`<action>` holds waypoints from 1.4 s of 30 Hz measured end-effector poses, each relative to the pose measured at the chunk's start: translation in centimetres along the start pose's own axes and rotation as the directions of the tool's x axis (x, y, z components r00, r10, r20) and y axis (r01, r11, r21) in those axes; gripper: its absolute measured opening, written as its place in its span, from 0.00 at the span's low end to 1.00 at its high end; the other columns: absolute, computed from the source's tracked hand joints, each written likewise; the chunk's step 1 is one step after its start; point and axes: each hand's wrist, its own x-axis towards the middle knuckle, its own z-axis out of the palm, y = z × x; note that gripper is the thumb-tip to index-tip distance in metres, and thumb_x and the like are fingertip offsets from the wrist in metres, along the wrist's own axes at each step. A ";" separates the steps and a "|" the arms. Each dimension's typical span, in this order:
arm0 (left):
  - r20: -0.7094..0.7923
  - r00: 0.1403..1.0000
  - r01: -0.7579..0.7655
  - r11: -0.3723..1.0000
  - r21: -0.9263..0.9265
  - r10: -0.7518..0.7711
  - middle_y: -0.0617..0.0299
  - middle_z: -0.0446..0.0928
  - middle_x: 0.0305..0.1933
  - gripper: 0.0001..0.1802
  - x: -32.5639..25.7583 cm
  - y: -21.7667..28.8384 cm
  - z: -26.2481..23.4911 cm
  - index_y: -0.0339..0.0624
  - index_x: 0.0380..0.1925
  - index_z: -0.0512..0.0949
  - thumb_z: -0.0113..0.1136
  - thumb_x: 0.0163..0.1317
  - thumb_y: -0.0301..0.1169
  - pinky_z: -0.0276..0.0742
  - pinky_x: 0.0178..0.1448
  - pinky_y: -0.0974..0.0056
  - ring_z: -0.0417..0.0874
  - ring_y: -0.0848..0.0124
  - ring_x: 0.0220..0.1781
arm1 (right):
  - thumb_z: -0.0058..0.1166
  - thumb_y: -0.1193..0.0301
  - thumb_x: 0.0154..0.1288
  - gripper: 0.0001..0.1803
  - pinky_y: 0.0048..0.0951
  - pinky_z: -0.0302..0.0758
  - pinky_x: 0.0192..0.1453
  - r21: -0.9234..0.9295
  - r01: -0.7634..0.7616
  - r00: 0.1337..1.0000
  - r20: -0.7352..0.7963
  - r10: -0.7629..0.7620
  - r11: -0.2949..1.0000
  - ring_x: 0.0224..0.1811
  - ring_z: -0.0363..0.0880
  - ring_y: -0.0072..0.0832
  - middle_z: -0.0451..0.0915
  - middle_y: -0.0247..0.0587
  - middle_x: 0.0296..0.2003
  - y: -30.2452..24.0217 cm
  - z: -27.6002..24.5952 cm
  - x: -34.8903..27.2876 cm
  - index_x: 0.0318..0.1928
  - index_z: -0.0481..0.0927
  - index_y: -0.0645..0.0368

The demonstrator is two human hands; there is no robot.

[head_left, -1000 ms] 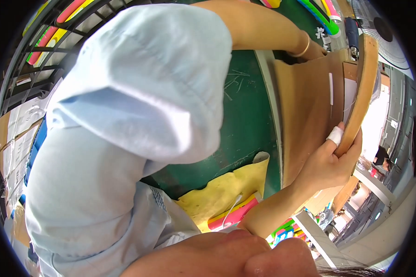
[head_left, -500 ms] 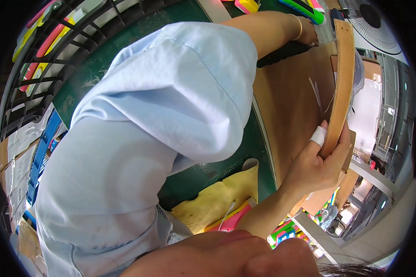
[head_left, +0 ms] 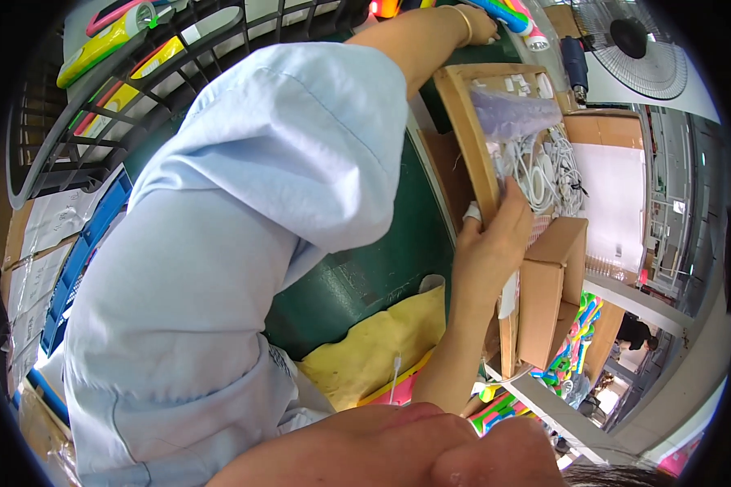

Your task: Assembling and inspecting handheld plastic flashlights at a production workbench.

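My right hand grips the near wooden side of a shallow tray, its fingers over the rim and a white wrap on one digit. In the tray lie coiled white cables, a clear plastic bag and small white pieces. My left hand, with a band at its wrist, is by the tray's far corner, beside a blue and a pink flashlight. Its fingers are mostly hidden, so I cannot make out whether it holds anything.
A black plastic basket with yellow flashlights stands at the upper left. Yellow cloth lies on the green table. An open cardboard box is beside the tray, with a fan and a heat gun beyond.
The tray's wooden side and my right hand have shifted left in view, exposing the tray's contents. My left hand has moved up and left. The whole view has also shifted somewhat.
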 end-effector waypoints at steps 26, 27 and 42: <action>-0.282 0.899 0.395 0.898 0.194 -0.335 0.53 0.56 0.65 0.45 -4.0 3.3 1.1 0.49 0.65 0.49 0.53 0.52 0.54 0.46 0.69 0.52 0.52 0.53 0.68 | 0.54 0.77 0.54 0.15 0.41 0.66 0.52 0.297 0.066 0.996 0.043 -0.083 0.952 0.49 0.69 0.48 0.67 0.54 0.50 -0.1 -5.1 -2.8 0.44 0.71 0.66; -0.254 0.910 0.378 0.906 0.191 -0.327 0.53 0.59 0.64 0.43 -3.4 2.4 0.9 0.49 0.65 0.51 0.53 0.52 0.53 0.46 0.69 0.53 0.52 0.54 0.68 | 0.55 0.77 0.54 0.15 0.41 0.67 0.51 0.304 0.058 0.995 0.056 -0.078 0.951 0.49 0.69 0.48 0.68 0.54 0.50 0.1 -5.3 -3.1 0.44 0.72 0.65; -0.501 0.836 0.335 0.931 0.147 -0.222 0.48 0.75 0.38 0.14 1.4 1.8 4.3 0.37 0.35 0.74 0.44 0.57 0.35 0.70 0.46 0.53 0.74 0.53 0.43 | 0.57 0.77 0.52 0.12 0.36 0.73 0.44 0.283 -0.020 0.997 0.075 -0.001 0.959 0.43 0.75 0.43 0.74 0.48 0.42 2.0 -4.1 -5.5 0.39 0.75 0.64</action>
